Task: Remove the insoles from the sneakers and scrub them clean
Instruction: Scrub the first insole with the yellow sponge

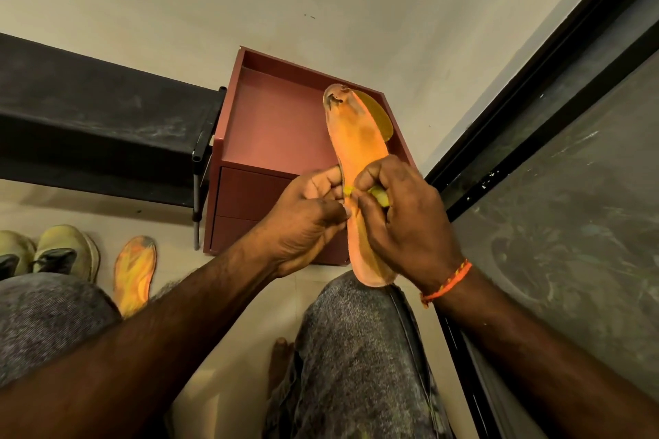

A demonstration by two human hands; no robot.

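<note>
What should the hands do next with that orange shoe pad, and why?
Probably start rubbing along the orange insole. Both sneakers stand without insoles, the other insole lies on the floor, and dark grime shows near its far end. The left hand and right hand already pinch its middle.

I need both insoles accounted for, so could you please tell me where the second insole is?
In the head view, the second insole lies on the floor at lower left, just right of the sneakers and beside the person's left knee.
</note>
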